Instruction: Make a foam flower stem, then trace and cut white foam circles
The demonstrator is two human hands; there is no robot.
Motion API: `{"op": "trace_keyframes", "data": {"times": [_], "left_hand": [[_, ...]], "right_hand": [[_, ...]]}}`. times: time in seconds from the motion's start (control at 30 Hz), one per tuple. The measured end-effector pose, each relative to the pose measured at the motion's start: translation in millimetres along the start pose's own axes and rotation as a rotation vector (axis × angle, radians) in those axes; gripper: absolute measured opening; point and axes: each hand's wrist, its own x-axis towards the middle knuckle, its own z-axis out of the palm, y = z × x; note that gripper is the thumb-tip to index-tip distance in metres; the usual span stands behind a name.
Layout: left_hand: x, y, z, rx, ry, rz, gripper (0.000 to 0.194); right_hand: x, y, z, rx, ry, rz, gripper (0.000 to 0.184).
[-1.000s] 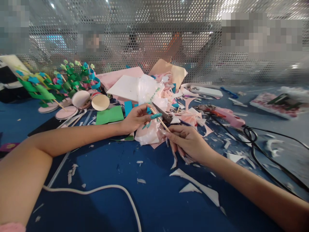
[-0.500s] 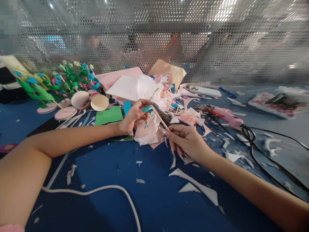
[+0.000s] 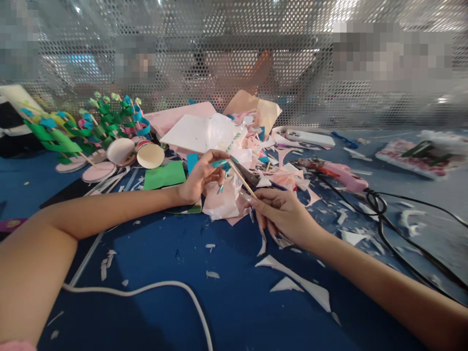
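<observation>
A thin wooden stick (image 3: pixel 241 177) slants between my two hands above a heap of paper scraps. My right hand (image 3: pixel 281 214) pinches its lower end between thumb and fingers. At its upper end, my left hand (image 3: pixel 204 176) has curled fingers closed around the tip. Teal shows at the left fingertips; I cannot tell whether it is nails or a bit of paper. Crumpled pale pink paper (image 3: pixel 221 200) lies right below the left hand. Behind the stick, partly hidden, is a dark-bladed tool (image 3: pixel 248 175).
On the left stand green spiral paper plants (image 3: pixel 106 119) on round pink bases (image 3: pixel 98 172). A green sheet (image 3: pixel 164 175) lies nearby. Rightward are a pink glue gun (image 3: pixel 345 175), its black cord (image 3: pixel 382 229) and a phone (image 3: pixel 310 138). A white cable (image 3: pixel 146 290) crosses the front; perforated metal (image 3: pixel 234 63) rises behind.
Both hands stay almost where they were, with the stick between them. The left fingers have shifted very slightly at the stick's upper end.
</observation>
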Motion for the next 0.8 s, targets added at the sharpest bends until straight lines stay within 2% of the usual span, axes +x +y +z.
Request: {"op": "trace_keyframes", "data": {"times": [0.23, 0.43, 0.63, 0.8], "left_hand": [[-0.1, 0.1, 0.2, 0.005, 0.006, 0.021, 0.055], [0.8, -0.6, -0.7, -0.002, 0.007, 0.014, 0.047], [0.3, -1.9, -1.7, -0.021, -0.009, 0.057, 0.054], [0.1, 0.0, -1.3, -0.003, 0.009, 0.011, 0.047]], "right_hand": [[0.4, 0.2, -0.2, -0.014, 0.002, 0.002, 0.038], [-0.2, 1.0, -0.6, -0.037, 0.006, 0.001, 0.042], [0.5, 1.7, -0.6, -0.035, -0.002, -0.003, 0.043], [0.5, 0.0, 0.3, -0.027, 0.006, 0.010, 0.044]]}}
